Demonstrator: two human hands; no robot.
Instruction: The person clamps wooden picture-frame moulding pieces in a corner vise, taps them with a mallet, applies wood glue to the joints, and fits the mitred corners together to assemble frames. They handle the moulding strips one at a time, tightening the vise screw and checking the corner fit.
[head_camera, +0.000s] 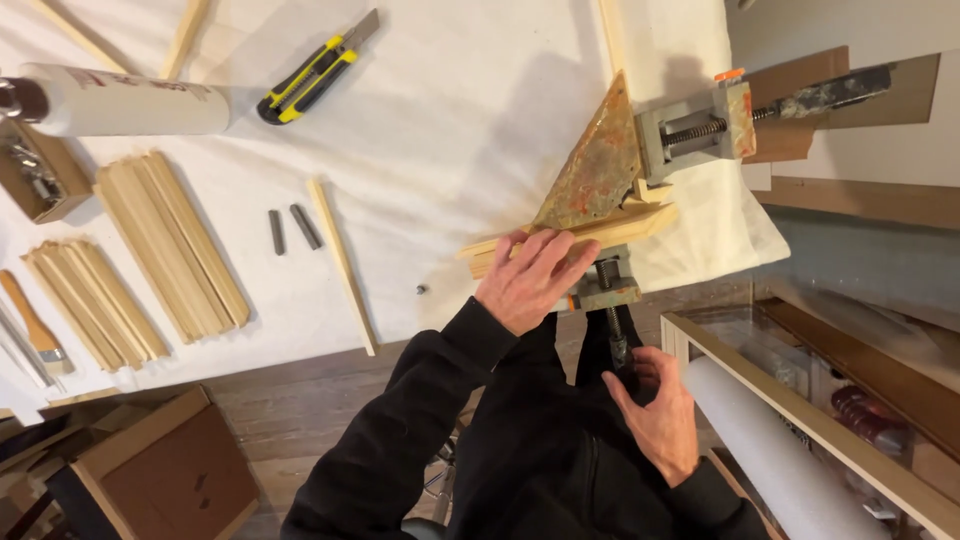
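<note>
At table's near edge, right corner:
Left hand (532, 278): flat, palm down, fingers spread and pressing on wooden strip (640, 226); grasping nothing, sleeve black.
Right hand (655, 400): below table edge, fingers curled round dark clamp handle (618, 352); handle mostly hidden by fingers.
Corner clamp (690, 130): grey metal, on white cloth (450, 130) at right edge; near screw block half covered by left hand, far screw runs past the edge toward upper right.
Triangular plate (598, 165): rusty, paint-stained, on clamp; lower edge meets wooden strip.
Wooden strip: light wood, along near edge of clamp; left end under hand, joint with short piece at right hard to make out.
Utility knife (315, 70): yellow and black, far side of cloth, blade tip near top edge.
White tube (125, 100): far left, left end cut off by frame.
Stick bundles (170, 245): two stacks near left edge; count unclear.
Single stick (342, 265): loose, middle of cloth, reaching near edge.
Two dark pins (291, 229): small, just left of single stick; kind unclear.
Brush (35, 325): left edge, partly cut off.
Paper roll (765, 445): white, in shelf below right, lower end out of frame.
Cardboard box (165, 470): floor, lower left, partly cut off.
</note>
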